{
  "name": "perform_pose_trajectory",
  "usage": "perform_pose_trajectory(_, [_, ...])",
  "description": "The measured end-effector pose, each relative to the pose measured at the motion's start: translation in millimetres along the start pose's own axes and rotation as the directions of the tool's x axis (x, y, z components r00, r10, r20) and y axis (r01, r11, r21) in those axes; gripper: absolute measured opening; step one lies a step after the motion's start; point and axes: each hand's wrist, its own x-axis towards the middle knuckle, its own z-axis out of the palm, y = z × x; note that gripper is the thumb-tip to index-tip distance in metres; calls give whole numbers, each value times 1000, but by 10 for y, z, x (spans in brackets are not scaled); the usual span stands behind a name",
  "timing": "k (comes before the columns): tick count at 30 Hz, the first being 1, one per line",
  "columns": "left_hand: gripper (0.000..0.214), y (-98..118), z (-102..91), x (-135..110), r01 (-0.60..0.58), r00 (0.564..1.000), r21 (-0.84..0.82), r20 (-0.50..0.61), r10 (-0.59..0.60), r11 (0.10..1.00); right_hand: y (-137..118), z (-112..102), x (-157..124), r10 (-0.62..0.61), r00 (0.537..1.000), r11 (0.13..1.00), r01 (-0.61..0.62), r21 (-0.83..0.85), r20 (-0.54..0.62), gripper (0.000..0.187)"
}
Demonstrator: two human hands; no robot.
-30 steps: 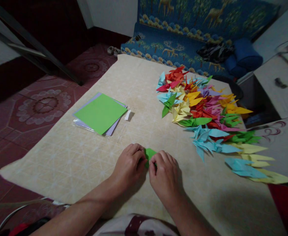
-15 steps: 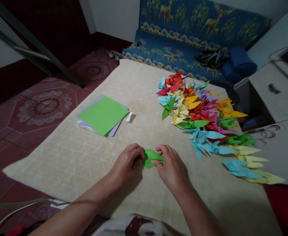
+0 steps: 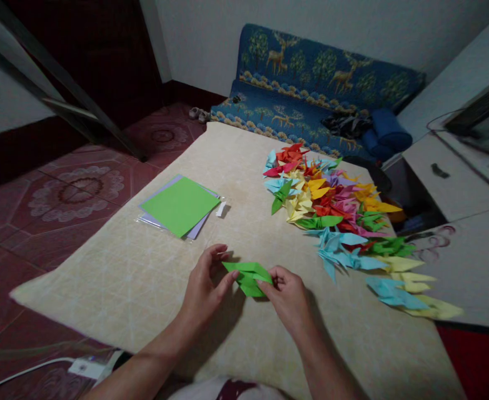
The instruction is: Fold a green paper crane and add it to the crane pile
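Held paper [image 3: 250,278] overlapped, indistinct bundle [image 3: 348,124], perhaps cloth

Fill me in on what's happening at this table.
A person is handling a piece of folded green paper over the cloth-covered table. The right hand pinches its right end, while the left hand has its thumb against the left part. Beyond the left hand lies a stack of square paper, a green sheet on top. Many colorful folded paper figures are spread along the table's right side.

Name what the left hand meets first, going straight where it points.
The folded green paper, at the thumb of the left hand; beyond, likely the paper birds, though depth is unclear.
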Motion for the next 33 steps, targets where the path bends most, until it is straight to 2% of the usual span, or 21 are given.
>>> perform_pose_trajectory(1, [46,11,22,-15,42,999,-70,-26,-44,997,-5,20,-16,26,1000,994,-27,104,6,20])
perform_pose_trajectory(3, [51,37,67,-33,86,992,-179,-75,-100,980,-35,50,-50,77,997,978,-74,197,-7,22])
perform_pose_trajectory(6, [60,67,124,-40,142,980,-264,-100,-174,954,-79,84,-103,82,993,974,-61,218,-85,23])
perform_pose_trajectory(9, [65,64,156,-56,172,976,-280,-81,-202,944,-71,124,-143,76,992,969,-51,240,-98,25])
perform_pose_trajectory(11, [65,53,153,-72,139,982,-242,-92,-165,960,-44,152,-158,82,992,969,-57,242,-93,25])
perform_pose_trajectory(14, [66,51,98,-101,31,990,-59,-137,-39,998,-12,174,-171,87,993,962,-65,264,-75,27])
perform_pose_trajectory(17, [63,61,13,-140,-65,987,94,-143,78,993,-21,158,-184,113,994,945,-104,310,-11,27])
perform_pose_trajectory(19, [59,60,-28,-175,-49,991,60,-123,56,997,-41,136,-193,148,988,929,-157,334,55,29])
perform_pose_trajectory(23, [46,40,-52,-206,119,991,-87,-53,-124,989,-52,118,-179,165,979,912,-198,359,122,34])
perform_pose_trajectory(27, [39,66,-43,-82,166,986,-50,21,-165,985,-27,146,-117,195,973,915,-226,334,125,39])
perform_pose_trajectory(30, [30,115,-25,71,121,990,46,73,-125,992,-2,145,-53,220,965,928,-251,275,140,40])
perform_pose_trajectory(33, [18,154,20,155,-69,989,289,148,26,955,25,81,21,130,990,980,-136,143,50,32])
